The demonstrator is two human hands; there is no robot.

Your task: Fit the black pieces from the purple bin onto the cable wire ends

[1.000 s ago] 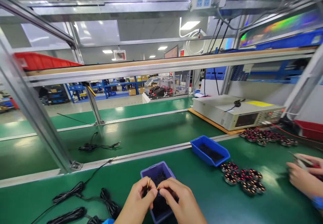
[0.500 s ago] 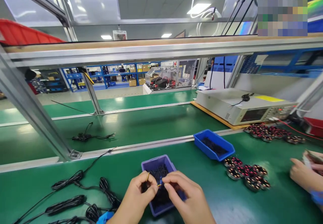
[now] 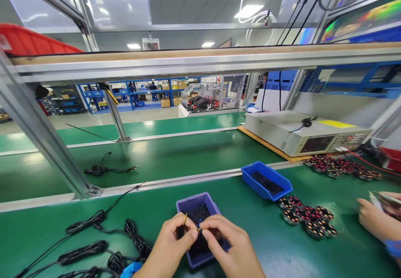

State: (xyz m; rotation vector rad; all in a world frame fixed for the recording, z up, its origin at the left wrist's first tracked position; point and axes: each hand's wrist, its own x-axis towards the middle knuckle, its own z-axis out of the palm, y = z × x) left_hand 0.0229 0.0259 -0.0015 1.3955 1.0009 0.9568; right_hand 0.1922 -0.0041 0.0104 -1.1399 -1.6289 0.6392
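My left hand is closed in a pinch on a thin wire, with a yellow piece sticking up above the fingers. Close beside it, my right hand pinches at a small yellow tip between the two hands; my fingertips hide most of what it grips. Both hands are over a purple bin filled with short black pieces that look like cut tubing or wire. A blue cuff shows at my left wrist.
Bundled black cables lie at left. At right are a blue bin with black pieces, several round motor parts with copper windings, and a grey instrument. Another person's hand holds something at far right. An aluminium shelf beam crosses above.
My right fingertips have come slightly closer to my left ones, and the small blue bit seen between them is now mostly hidden. The other person's hand has shifted slightly.
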